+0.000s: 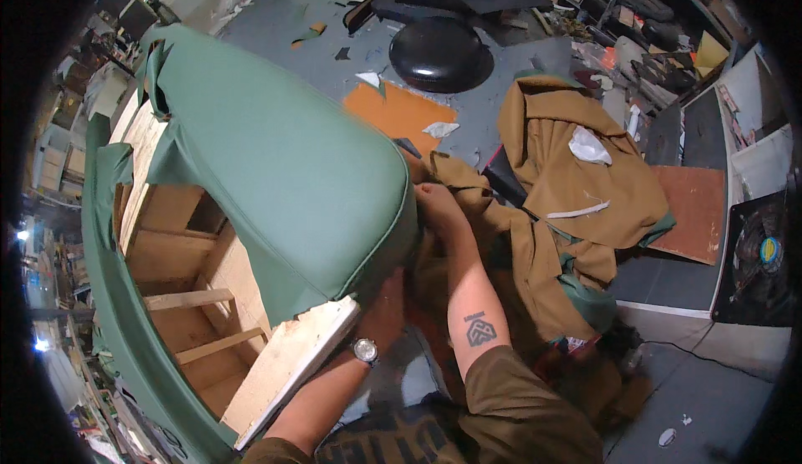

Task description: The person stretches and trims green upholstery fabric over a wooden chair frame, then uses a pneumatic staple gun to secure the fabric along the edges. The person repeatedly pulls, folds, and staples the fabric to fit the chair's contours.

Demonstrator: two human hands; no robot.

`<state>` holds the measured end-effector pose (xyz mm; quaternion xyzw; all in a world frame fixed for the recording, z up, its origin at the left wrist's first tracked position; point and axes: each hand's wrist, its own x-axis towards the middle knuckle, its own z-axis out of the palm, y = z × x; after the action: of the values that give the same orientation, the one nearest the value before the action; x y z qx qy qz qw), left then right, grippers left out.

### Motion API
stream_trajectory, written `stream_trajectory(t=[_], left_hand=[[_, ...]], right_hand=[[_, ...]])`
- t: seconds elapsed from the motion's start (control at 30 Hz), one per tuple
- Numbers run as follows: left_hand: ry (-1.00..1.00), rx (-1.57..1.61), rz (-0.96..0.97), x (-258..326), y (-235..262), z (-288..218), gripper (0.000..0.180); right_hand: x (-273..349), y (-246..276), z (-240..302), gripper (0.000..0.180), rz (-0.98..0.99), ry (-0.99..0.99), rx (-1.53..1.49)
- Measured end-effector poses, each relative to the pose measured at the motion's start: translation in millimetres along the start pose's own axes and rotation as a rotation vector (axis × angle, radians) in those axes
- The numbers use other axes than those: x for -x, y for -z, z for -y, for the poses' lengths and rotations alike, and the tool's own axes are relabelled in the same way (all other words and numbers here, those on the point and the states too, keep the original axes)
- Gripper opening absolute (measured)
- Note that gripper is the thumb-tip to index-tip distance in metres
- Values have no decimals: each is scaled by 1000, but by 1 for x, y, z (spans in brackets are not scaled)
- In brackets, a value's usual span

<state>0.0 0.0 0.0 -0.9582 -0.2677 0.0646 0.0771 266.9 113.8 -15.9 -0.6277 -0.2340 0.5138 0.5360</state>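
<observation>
A green upholstery cover [292, 155] with a seam along its edge is stretched over the arm of a wooden furniture frame [288, 364]. The frame's bare wood and inner slats show on the left. My left hand [386, 301], below a wrist watch, reaches against the near end of the padded arm; its fingers are hidden behind the green cover. Beside the cover's right side, my right hand [440, 207] is closed with curled fingers; what it grips is hidden. Brown fabric [510, 243] with green parts lies bunched right next to this hand.
A round black stool seat [436, 53] stands beyond the arm, near an orange sheet [397, 113] on the grey floor. More brown fabric [576, 159] is heaped at right, before a reddish-brown board [689, 213]. A black fan [760, 251] stands at far right. Scraps and materials pile up behind.
</observation>
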Motion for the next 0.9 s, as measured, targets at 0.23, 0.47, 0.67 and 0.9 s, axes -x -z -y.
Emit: stream_trajectory(t=[0.23,0.47,0.67,0.9], left_hand=[[-41,49,23,-6,23,9,59],[47,527,-88,-7,19,13,63],[245,854,162,-4,28,18,64],[107,566,384,64,140,29,47]], right_hand=[[-14,-22,-41,49,-394,175,113],[39,-35,-85,54,-585,-42,190],[126,-98,-127,51,-319,-273,-805],[145,-115,-140,42,-368,13,-243]])
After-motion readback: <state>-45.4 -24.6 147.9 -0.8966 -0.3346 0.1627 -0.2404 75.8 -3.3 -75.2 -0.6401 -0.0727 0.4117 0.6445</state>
